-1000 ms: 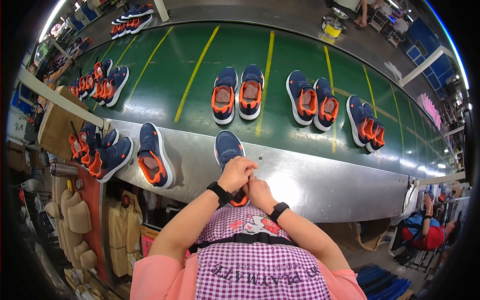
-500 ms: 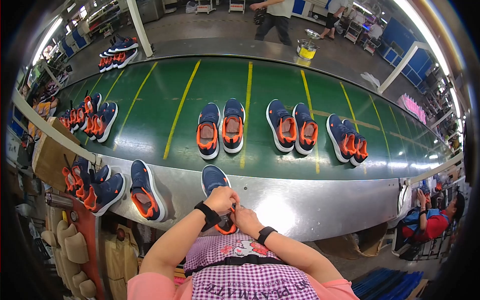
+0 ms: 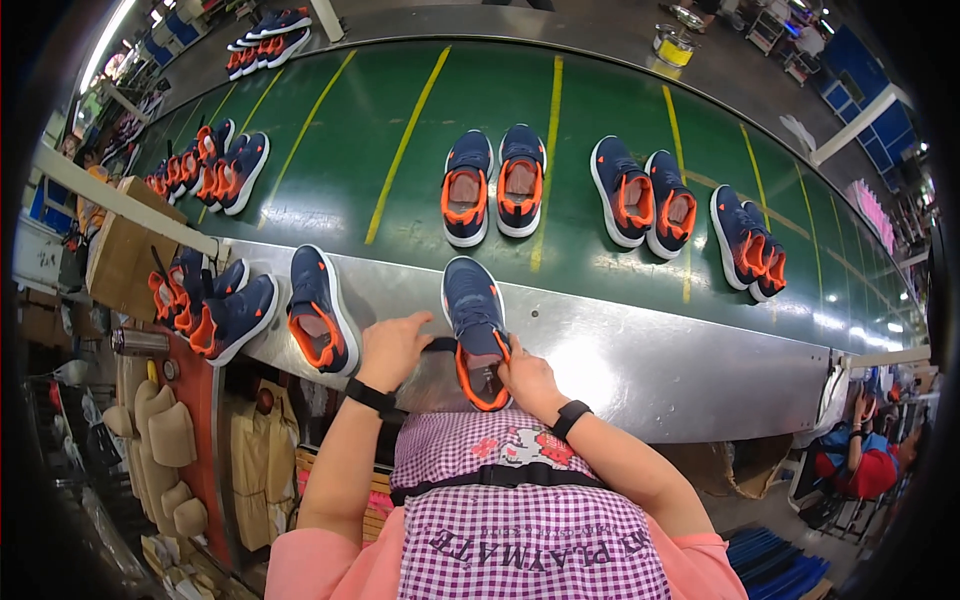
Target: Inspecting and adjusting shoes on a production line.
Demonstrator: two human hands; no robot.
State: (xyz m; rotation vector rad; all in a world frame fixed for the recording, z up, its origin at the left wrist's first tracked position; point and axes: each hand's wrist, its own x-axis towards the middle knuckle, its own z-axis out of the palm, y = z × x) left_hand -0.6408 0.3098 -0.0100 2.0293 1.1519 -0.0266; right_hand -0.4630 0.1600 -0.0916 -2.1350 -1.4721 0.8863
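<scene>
A navy sneaker (image 3: 472,298) with an orange lining and white sole lies in front of me on the metal ledge, toe pointing away. Its dark strap (image 3: 440,344) sticks out to the left, its end at the fingers of my left hand (image 3: 393,352), which look closed on it. My right hand (image 3: 530,378) grips the right side of the shoe's collar, with some fingertips hidden by the shoe. Left of my left hand stands another single sneaker (image 3: 322,310), apart from it.
The green conveyor belt (image 3: 400,130) with yellow lines runs beyond the metal ledge (image 3: 660,360). Pairs of matching sneakers (image 3: 520,180) stand on it. More shoes (image 3: 235,318) crowd the ledge's left end by a cardboard box (image 3: 135,250). A co-worker (image 3: 865,455) sits at the far right.
My hands, together over the shoe before, have separated: the left moved out leftward with the strap, the right settled on the shoe's right side. The whole view has shifted, with shoes and belt higher in it.
</scene>
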